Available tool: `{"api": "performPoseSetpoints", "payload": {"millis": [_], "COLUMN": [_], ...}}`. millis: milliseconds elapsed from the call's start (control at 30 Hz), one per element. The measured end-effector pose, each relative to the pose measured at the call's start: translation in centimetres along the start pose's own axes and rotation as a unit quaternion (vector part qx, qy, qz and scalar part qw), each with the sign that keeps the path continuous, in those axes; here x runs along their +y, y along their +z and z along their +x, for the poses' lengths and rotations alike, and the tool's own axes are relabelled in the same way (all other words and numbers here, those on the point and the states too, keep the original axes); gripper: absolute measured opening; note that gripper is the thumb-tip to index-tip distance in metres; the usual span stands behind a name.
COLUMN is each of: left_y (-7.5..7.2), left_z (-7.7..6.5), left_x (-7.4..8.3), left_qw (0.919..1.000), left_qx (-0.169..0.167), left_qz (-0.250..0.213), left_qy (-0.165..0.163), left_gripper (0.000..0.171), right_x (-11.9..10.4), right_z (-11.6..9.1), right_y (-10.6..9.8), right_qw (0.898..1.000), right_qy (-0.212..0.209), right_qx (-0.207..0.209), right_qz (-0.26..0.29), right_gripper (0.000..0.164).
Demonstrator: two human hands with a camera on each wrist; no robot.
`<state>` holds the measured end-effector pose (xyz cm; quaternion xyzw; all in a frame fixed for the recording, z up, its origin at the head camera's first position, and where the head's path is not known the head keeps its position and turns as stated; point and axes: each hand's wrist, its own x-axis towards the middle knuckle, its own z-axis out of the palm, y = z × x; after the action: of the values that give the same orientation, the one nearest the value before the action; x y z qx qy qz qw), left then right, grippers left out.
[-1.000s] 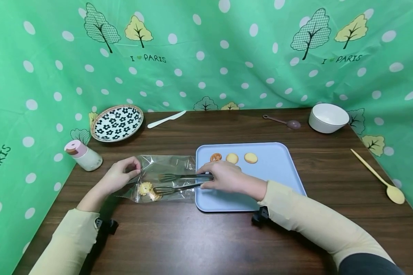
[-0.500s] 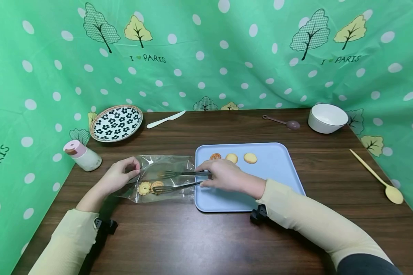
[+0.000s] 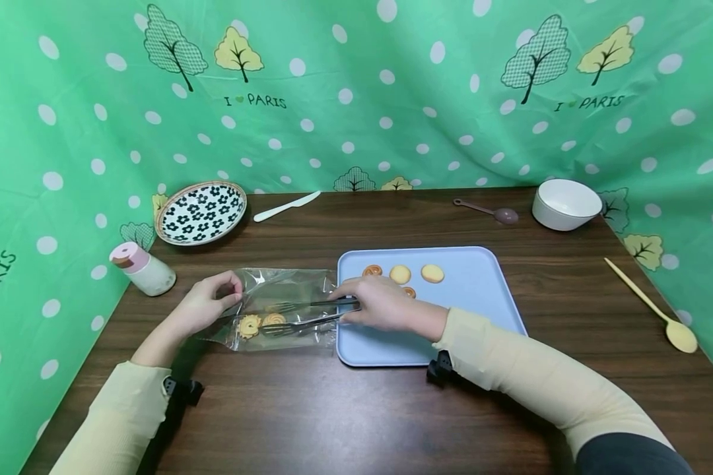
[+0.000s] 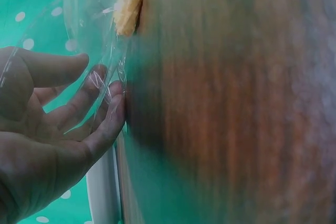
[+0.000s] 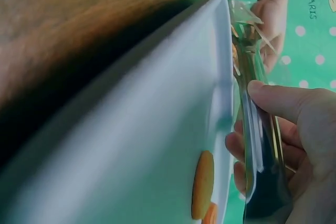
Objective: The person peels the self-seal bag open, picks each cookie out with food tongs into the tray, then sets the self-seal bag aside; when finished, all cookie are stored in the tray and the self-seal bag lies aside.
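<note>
In the head view a clear plastic bag point(image 3: 309, 284) lies flat left of the blue tray point(image 3: 451, 343). Inside it two round cookies, a flower-shaped one point(image 3: 249, 326) and a swirled one point(image 3: 274, 319), lie side by side. My left hand point(image 3: 210, 300) holds the bag's left end; in the left wrist view its fingers point(image 4: 107, 121) are against the plastic. My right hand point(image 3: 383, 303) grips dark tongs point(image 5: 257, 145) over the tray's left edge. The tongs' arms are spread apart and reach into the bag, their tips beside the swirled cookie.
On the tray are a pretzel point(image 3: 372, 270), two oval cookies point(image 3: 432, 273) and another pretzel partly behind my right hand. Around stand a patterned plate point(image 3: 202, 212), shaker jar point(image 3: 144, 269), white knife point(image 3: 286, 206), purple spoon point(image 3: 487, 211), white bowl point(image 3: 567, 206) and wooden spoon point(image 3: 653, 307).
The swirled cookie has come to lie flat beside the flower-shaped one, and the tongs' tips have come away from it. My right hand has shifted slightly left. The left hand stays put.
</note>
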<state>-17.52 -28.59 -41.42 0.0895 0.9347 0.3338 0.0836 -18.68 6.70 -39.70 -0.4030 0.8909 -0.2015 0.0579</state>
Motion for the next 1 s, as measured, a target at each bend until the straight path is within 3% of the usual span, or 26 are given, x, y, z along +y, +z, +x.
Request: {"api": "performPoseSetpoints", "payload": {"millis": [267, 500, 1000], "left_y": [0.0, 0.0, -0.2], "left_z": [0.0, 0.1, 0.1], "left_x": [-0.1, 0.0, 0.0], "left_qw": [1.0, 1.0, 1.0], "left_qx": [-0.001, 0.004, 0.004], "left_qz": [0.0, -0.004, 0.001], "left_qy": [-0.005, -0.003, -0.003], "left_gripper": [0.007, 0.007, 0.006], "right_x": [0.7, 1.7, 5.5], "right_z": [-1.3, -3.9, -14.3], "right_y": [-1.4, -3.1, -6.6], "right_qw": [1.0, 0.998, 0.986], "right_qy": [0.006, 0.022, 0.106], "right_qx": [0.021, 0.055, 0.128], "right_qz": [0.01, -0.014, -0.016], "right_gripper": [0.039, 0.037, 0.039]}}
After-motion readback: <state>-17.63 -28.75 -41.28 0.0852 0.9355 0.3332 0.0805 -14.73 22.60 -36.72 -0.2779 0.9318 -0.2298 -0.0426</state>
